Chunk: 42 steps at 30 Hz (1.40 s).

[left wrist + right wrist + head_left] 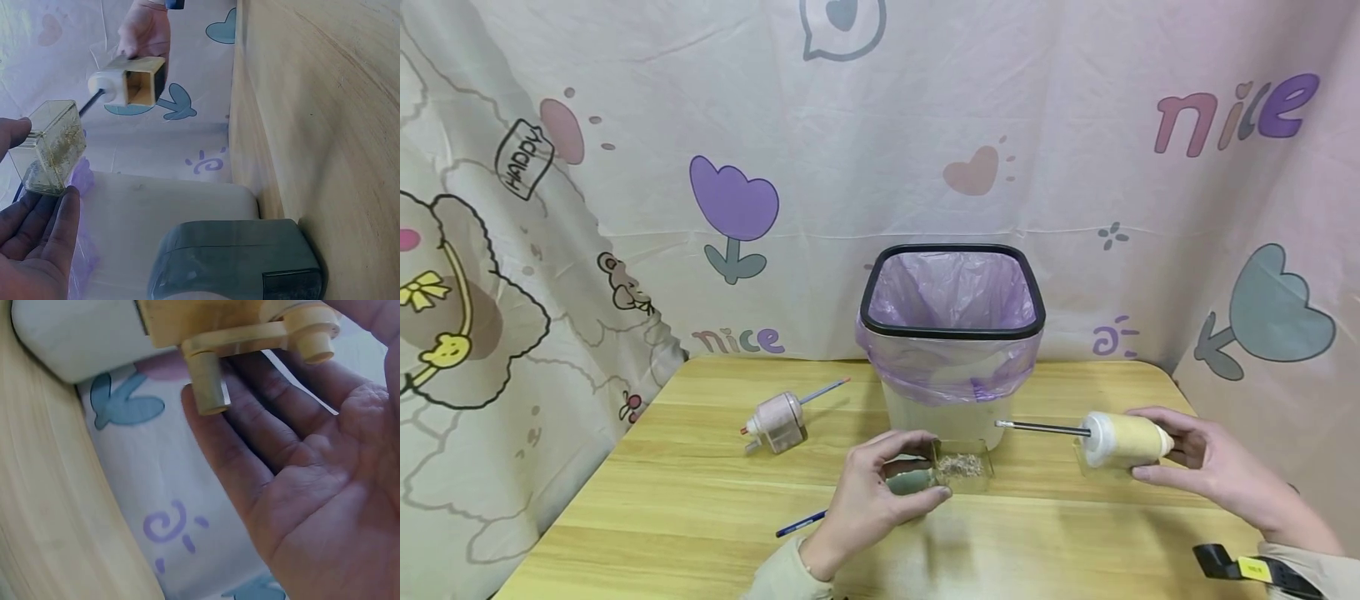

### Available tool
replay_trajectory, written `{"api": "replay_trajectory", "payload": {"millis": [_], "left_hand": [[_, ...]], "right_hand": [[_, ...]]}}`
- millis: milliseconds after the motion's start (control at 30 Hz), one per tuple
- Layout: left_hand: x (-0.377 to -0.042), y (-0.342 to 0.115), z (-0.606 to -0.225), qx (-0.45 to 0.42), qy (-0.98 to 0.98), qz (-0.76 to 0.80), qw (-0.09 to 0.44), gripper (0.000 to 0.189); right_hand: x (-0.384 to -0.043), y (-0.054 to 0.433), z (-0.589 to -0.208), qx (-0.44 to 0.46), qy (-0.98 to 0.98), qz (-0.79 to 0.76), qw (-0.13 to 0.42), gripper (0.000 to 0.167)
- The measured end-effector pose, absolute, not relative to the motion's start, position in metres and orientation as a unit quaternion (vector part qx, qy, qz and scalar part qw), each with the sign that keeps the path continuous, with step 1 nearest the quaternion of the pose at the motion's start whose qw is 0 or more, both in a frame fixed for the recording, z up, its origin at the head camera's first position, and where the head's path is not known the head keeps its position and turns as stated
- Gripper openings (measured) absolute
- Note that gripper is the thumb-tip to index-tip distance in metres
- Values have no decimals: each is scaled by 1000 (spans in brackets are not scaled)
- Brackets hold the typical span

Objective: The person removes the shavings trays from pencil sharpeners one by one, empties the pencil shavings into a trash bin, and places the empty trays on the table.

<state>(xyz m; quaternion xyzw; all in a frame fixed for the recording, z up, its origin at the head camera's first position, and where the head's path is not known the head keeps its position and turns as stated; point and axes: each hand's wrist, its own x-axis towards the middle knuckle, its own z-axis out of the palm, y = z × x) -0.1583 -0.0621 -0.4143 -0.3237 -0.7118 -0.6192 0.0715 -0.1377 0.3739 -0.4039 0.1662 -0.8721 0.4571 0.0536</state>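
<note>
Pale yellow wood makes up the tabletop (647,533), and a printed cloth (880,167) hangs behind and beside it, beyond both hands' fingers. Left of the left fingers, well apart, lies a pink sharpener (778,415) with a blue pencil (822,392) in it; nearer, a blue pen (801,524) runs in behind the left wrist. The left hand (871,500) has its thumb and fingers partly spread, pinching a clear box (47,150) of shavings (961,465) between their tips. A grey-green sharpener (231,256) stands on the table close by those fingers. Just beyond the box, between the two hands, is a bin (951,334) with a purple liner. The right hand (1213,458), thumb apart from the fingers, grips a yellow sharpener (1133,438) at its crank end; a black pencil (1045,428) sticks out, pointing towards the left fingers.
</note>
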Motion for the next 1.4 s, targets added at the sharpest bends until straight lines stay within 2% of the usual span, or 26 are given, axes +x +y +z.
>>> {"api": "replay_trajectory", "payload": {"millis": [267,667,1400], "left_hand": [[-160,-63,-415,-333,-710,-615,86,49],[-160,-65,-411,-324,-725,-601,92,51],[-162,-69,-411,-329,-726,-596,102,50]], "right_hand": [[-141,394,-416,132,-881,452,41,60],[-148,411,-434,92,-903,418,33,49],[-158,406,-452,57,-936,346,38,45]]}}
